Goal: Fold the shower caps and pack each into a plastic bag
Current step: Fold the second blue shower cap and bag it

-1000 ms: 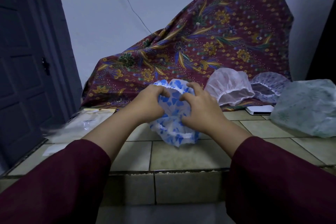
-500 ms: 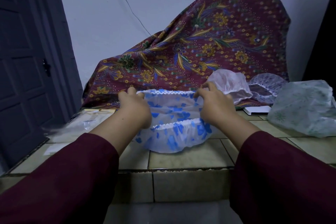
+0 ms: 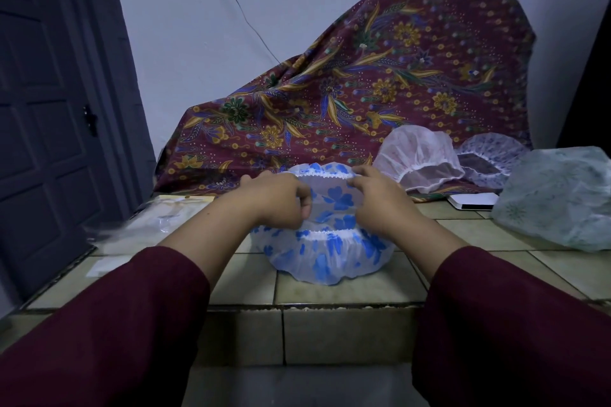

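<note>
Hands both on the blue-flower shower cap (image 3: 330,254) w/ fingers pinching its elastic rim: left hand (image 3: 277,201) at 9 o'clock, right hand (image 3: 380,198) at 3. Cap's bottom rests on the tiled worktop (image 3: 347,291); plastic bags (image 3: 158,221) at 9 o'clock.

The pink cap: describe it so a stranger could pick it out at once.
Start at the big maroon batik cloth draped against the wall behind the tiled counter. At its lower right edge three caps lie in a row; the pink cap is the leftmost, just behind the right hand. It is plain and sheer with no print, unlike the blue-speckled cap and green cap beside it.
</note>
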